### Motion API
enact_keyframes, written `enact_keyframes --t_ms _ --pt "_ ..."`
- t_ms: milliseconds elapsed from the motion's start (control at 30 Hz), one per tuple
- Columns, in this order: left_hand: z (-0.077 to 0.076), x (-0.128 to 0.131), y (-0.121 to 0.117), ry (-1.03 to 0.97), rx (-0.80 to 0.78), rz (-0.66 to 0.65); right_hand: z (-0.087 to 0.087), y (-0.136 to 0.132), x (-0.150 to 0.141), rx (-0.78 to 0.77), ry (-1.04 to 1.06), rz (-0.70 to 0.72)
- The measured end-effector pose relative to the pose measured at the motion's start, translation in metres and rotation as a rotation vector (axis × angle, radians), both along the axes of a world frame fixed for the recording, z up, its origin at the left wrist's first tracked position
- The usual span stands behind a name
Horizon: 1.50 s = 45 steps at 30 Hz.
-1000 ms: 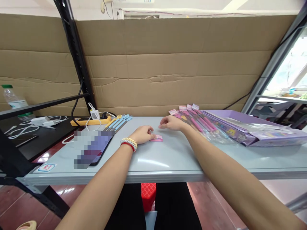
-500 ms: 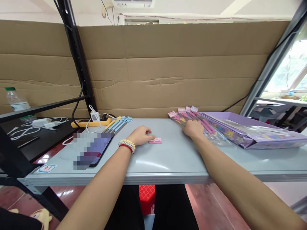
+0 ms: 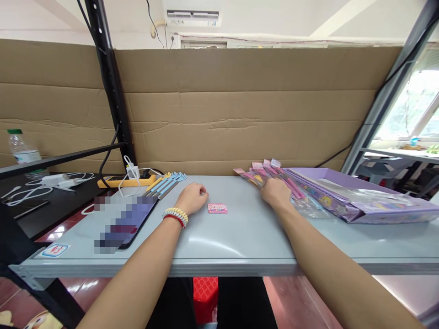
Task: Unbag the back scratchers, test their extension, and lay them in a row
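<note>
Right of centre, the right hand [image 3: 276, 192] is at the fanned clear packets [image 3: 297, 188], whose long axes slant from upper left to lower right; its fingertips are hidden, so I cannot tell whether they pinch one. The left hand [image 3: 193, 197], loosely curled with tips unseen, is nearer the pink card [image 3: 217, 209] just to its right, mid-frame, long side running left-right, its print too small to read.

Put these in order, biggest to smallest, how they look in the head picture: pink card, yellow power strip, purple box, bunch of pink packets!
1. Purple box
2. Bunch of pink packets, partly behind the right hand
3. Yellow power strip
4. Pink card
</note>
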State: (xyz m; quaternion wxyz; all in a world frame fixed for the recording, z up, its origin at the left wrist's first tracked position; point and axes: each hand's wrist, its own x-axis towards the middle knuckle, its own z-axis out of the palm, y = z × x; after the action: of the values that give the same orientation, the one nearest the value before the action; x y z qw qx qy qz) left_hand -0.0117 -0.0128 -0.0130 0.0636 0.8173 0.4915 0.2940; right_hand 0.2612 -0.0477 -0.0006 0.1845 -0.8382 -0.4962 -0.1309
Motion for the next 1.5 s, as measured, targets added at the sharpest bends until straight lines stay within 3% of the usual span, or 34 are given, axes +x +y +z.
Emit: enact_keyframes --t_ms 167,300,467,667,767,867,933,1000,1100,1167,1233,1300,1400,1500 --pt "0.004 0.005 -0.005 -0.098 -0.025 -0.009 0.008 -0.002 -0.014 0.18 -0.075 0.147" --pt "0.007 0.01 -0.008 -0.282 -0.13 -0.046 0.012 -0.005 -0.049 0.147 -0.058 0.272" --pt "0.004 0.014 -0.001 -0.617 -0.411 -0.021 0.002 -0.006 -0.089 0.085 -0.233 0.492" --pt "0.01 0.023 -0.006 -1.21 -0.765 -0.13 -0.009 0.001 -0.101 0.251 -0.431 0.651" --pt "0.015 0.022 -0.006 -1.395 -0.727 -0.152 -0.008 0.001 -0.102 0.242 -0.451 0.771" --pt "0.018 0.013 0.003 -1.584 -0.608 -0.092 0.001 0.002 -0.098 0.218 -0.313 0.817" --pt "0.019 0.005 0.009 -1.705 -0.549 -0.069 0.007 0.006 -0.09 0.222 -0.074 0.774" --pt "0.02 -0.002 0.013 -1.782 -0.524 -0.061 0.009 0.012 -0.082 0.222 0.297 0.753" --pt "0.022 -0.006 0.014 -1.816 -0.516 -0.056 0.002 0.02 -0.074 0.194 0.872 0.79" --pt "0.023 -0.005 0.011 -1.799 -0.514 -0.082 -0.006 0.022 -0.071 0.216 1.044 0.806" --pt "0.024 -0.004 0.009 -1.776 -0.504 -0.105 -0.014 0.021 -0.07 0.307 0.98 0.806" --pt "0.024 -0.003 0.008 -1.761 -0.493 -0.109 -0.019 0.019 -0.069 0.405 0.789 0.786" --pt "0.023 -0.004 0.008 -1.75 -0.49 -0.103 -0.019 0.016 -0.068 0.456 0.562 0.769" --pt "0.022 -0.006 0.008 -1.731 -0.505 -0.115 -0.016 0.014 -0.067 0.556 0.477 0.759"
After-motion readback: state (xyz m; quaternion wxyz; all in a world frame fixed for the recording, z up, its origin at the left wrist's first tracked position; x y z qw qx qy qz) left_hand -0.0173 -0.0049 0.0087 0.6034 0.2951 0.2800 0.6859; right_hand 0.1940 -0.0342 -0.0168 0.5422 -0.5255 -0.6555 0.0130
